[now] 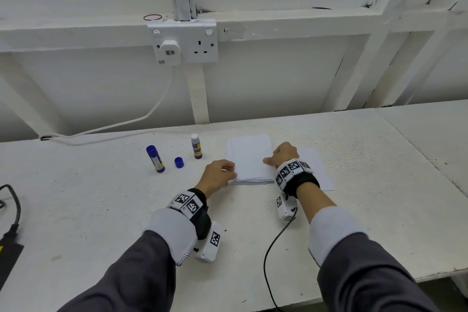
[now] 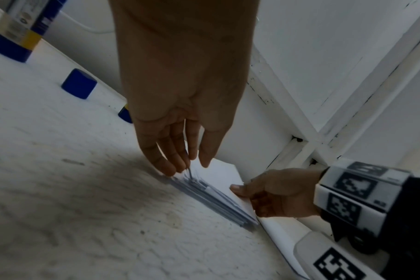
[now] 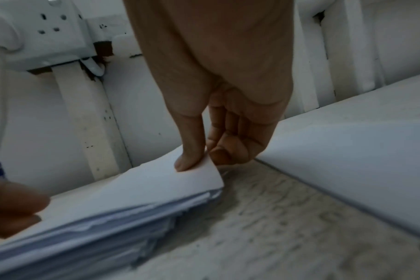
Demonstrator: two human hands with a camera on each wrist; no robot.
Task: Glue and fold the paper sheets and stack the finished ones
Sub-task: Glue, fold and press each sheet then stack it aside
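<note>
Right hand [image 3: 218,132] pinching top folded sheet [image 3: 144,187], left hand [image 1: 217,177] at stack [image 1: 249,159]

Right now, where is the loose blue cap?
In the head view, the blue cap stands on the table, left of the paper stack, between the two glue sticks.
</note>
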